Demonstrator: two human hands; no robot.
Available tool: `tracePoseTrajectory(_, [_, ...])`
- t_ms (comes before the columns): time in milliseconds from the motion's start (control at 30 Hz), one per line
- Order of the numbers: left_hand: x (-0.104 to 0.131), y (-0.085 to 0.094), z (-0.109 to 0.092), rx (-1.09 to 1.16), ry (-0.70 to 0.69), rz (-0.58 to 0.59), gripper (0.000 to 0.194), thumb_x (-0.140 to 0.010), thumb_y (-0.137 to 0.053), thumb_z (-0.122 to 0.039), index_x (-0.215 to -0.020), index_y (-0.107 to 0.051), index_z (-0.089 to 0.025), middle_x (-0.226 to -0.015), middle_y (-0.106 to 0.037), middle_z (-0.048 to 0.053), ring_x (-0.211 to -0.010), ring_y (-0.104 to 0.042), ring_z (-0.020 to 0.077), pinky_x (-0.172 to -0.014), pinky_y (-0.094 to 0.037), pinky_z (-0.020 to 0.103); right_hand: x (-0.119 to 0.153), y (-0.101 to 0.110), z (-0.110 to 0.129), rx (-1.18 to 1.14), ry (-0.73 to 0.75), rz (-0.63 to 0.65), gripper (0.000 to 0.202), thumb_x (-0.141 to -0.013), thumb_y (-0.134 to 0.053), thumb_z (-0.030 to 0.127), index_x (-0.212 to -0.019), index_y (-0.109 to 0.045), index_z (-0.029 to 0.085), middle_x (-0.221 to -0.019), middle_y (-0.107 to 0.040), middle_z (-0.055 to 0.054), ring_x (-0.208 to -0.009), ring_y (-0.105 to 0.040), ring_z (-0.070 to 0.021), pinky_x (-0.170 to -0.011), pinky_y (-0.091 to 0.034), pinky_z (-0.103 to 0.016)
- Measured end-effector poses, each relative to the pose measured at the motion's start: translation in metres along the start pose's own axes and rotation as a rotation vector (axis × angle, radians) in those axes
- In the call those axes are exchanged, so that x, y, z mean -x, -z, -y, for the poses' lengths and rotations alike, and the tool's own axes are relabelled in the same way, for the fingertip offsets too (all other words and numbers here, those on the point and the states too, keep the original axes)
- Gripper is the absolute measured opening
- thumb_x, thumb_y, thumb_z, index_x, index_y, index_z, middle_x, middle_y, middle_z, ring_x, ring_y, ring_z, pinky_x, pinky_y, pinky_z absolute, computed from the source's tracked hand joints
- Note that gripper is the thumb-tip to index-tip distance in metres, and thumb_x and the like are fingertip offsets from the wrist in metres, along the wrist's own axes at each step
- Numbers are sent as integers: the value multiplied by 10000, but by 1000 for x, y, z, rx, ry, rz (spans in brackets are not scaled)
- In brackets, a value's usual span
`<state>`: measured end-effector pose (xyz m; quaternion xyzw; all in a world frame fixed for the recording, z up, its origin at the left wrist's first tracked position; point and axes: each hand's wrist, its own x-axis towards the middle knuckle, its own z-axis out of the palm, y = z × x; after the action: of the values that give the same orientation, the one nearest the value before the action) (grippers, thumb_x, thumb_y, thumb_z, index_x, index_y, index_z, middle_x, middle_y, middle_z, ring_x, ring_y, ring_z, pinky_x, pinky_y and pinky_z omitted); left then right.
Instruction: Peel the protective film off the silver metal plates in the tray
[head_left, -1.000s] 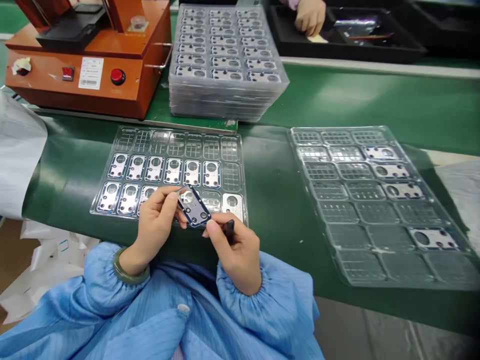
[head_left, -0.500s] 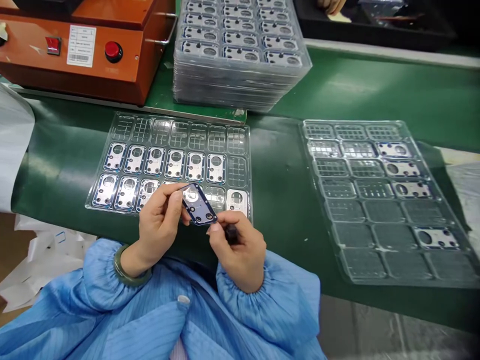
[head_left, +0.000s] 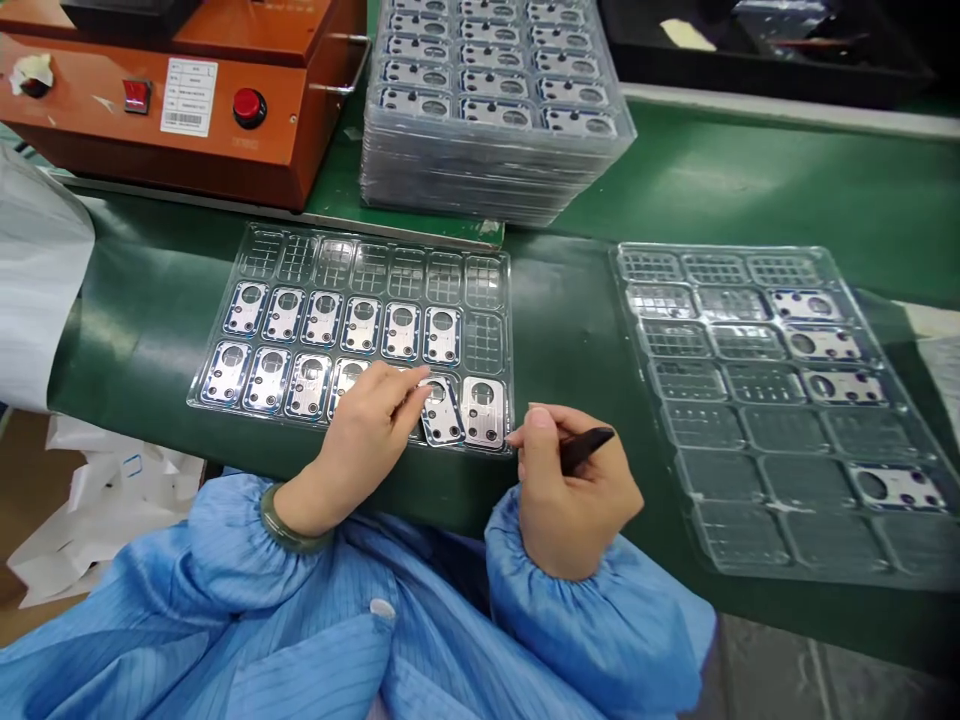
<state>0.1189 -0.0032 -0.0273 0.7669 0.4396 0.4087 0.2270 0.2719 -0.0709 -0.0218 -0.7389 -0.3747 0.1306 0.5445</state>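
Observation:
My left hand (head_left: 369,430) pinches the upper left edge of a small silver plate with a blue rim (head_left: 443,412). This plate lies slightly tilted over the front row of a clear plastic tray (head_left: 484,285), beside another silver plate (head_left: 484,412) in the corner pocket. Similar plates fill much of the tray's middle and front rows; my fingers cover part of the front row. Just right of the tray, my right hand (head_left: 574,480) is closed around a slim black pen-like tool (head_left: 585,448). The tool's tip is hidden by the fingers.
A second clear tray (head_left: 739,425) at the right holds several plates in its right column. Behind stands a tall stack of filled trays (head_left: 487,165). An orange machine (head_left: 225,160) with a red button occupies the back left. White paper scraps (head_left: 97,510) lie at lower left.
My left hand has carried the plate from above the tray down to its front row. My right hand has let go of the plate's corner and moved right, keeping the black tool.

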Motion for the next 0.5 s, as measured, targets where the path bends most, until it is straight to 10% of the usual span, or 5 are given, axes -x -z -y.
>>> tracePoseTrajectory(333, [7,15,-7,263,17,-141,142,-913,-546,-154,-1004,-655,-159,-844,-600,42,-701,-603,96,-583,-516,215,-5,-3,-2,218,759,398,61,-862,-633,189,-903,-675,206,-825,-718,-32,-736,-647,-172,-670,-487,-289])
tracePoseTrajectory(500, [11,21,-5,293,48,-223,153,-936,-511,-223,-965,-652,-170,-801,-628,50,-615,-602,97,-529,-522,235,-8,-13,-4,445,954,383,86,-879,-633,233,-908,-695,181,-811,-730,-41,-687,-628,-185,-561,-422,-302])
